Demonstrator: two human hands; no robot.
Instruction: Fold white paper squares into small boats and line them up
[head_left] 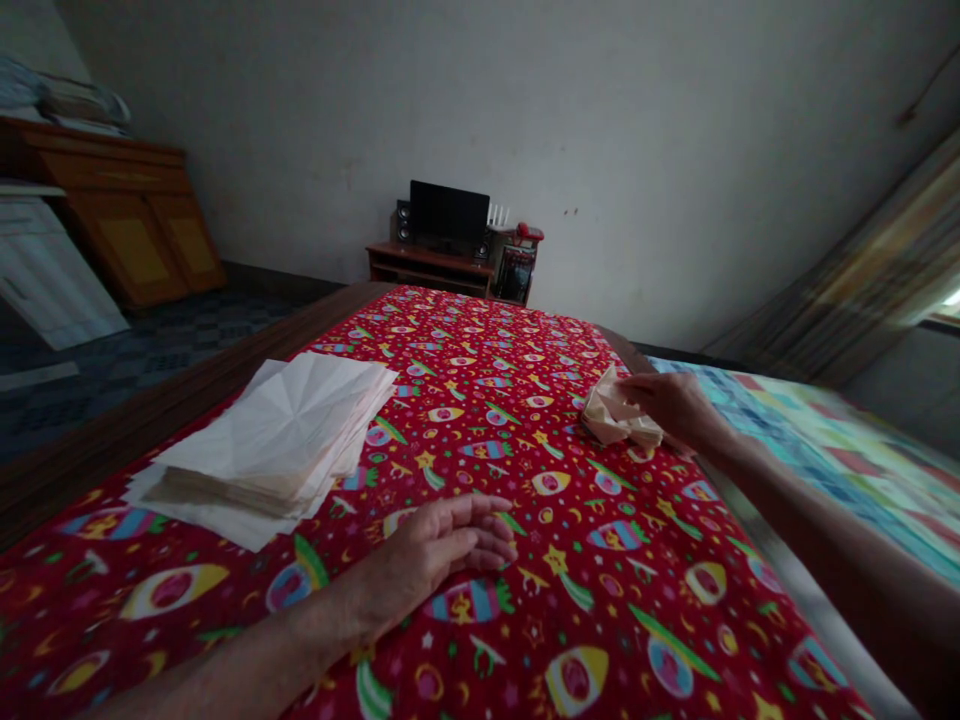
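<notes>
A table (187, 402) with dark brown wooden edges spreads out before me, mostly covered by a red cloth (525, 460) printed with rockets, stars and crescent moons. On its left side lies an uneven stack of pale paper sheets (292, 410), the topmost creased in lines fanning from a centre. My left hand (450, 535) seems to rest on the cloth, right of the stack. Near the right edge sits some crumpled-looking folded cream paper (607, 415), under my right fingers (637, 385).

There is one left hand (442, 545), one right hand (671, 402), one stack of paper (292, 420), one clump of folded paper (611, 415), one red cloth (510, 345) and one black screen (450, 213).
</notes>
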